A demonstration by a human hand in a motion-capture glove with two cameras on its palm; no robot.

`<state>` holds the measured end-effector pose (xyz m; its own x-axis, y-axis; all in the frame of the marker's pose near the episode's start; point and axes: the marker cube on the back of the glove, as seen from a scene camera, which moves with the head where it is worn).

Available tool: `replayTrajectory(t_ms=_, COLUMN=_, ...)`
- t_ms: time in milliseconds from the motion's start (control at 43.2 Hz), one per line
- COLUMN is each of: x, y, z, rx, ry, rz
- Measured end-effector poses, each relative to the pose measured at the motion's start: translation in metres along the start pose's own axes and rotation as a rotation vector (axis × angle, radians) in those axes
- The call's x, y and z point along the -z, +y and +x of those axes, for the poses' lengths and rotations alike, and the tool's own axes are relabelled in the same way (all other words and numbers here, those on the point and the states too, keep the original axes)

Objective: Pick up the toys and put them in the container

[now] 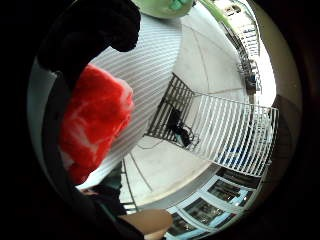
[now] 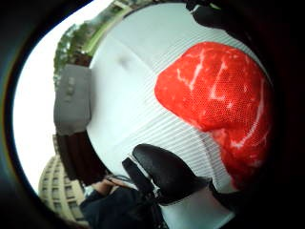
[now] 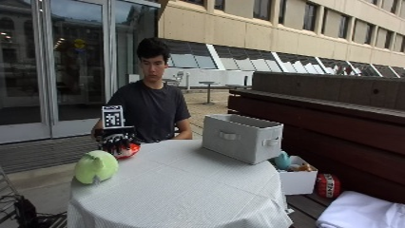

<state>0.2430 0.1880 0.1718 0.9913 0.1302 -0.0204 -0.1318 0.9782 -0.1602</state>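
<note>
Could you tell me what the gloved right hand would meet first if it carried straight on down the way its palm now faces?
Most likely the white tablecloth. The right hand grips the red toy at the table's edge, and both palm views show cloth beyond it, though its height above the cloth is unclear.

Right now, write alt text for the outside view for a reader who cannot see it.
A person seated at a round white table grips a red toy with the gloved right hand just above the tabletop. A green toy sits near that hand, and a grey container stands at the table's far side.
</note>
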Motion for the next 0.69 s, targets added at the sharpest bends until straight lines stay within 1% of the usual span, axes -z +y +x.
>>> replayTrajectory(t_ms=93, x=-0.01, y=-0.004, z=0.005, rx=-0.019, ry=0.015, rz=0.089)
replayTrajectory(t_ms=185, x=-0.011, y=0.001, z=0.007, rx=-0.037, ry=0.014, rz=-0.012)
replayTrajectory(t_ms=231, x=-0.014, y=-0.002, z=0.008, rx=-0.049, ry=0.015, rz=-0.013)
replayTrajectory(t_ms=278, x=-0.019, y=-0.009, z=0.01, rx=-0.043, ry=0.006, rz=0.041)
replayTrajectory(t_ms=347, x=-0.024, y=-0.027, z=0.013, rx=0.014, ry=-0.019, rz=0.233)
replayTrajectory(t_ms=370, x=-0.024, y=-0.032, z=0.014, rx=0.022, ry=-0.026, rz=0.268)
replayTrajectory(t_ms=393, x=-0.023, y=-0.033, z=0.014, rx=0.017, ry=-0.031, rz=0.26)
replayTrajectory(t_ms=440, x=-0.02, y=-0.029, z=0.013, rx=-0.005, ry=-0.035, rz=0.195)
replayTrajectory(t_ms=532, x=-0.015, y=-0.016, z=0.012, rx=-0.027, ry=-0.038, rz=0.15)
replayTrajectory(t_ms=602, x=-0.006, y=-0.002, z=0.012, rx=-0.029, ry=-0.037, rz=0.062)
replayTrajectory(t_ms=648, x=-0.003, y=-0.002, z=0.013, rx=-0.026, ry=-0.034, rz=0.086)
replayTrajectory(t_ms=694, x=-0.003, y=-0.01, z=0.013, rx=-0.063, ry=-0.04, rz=0.166)
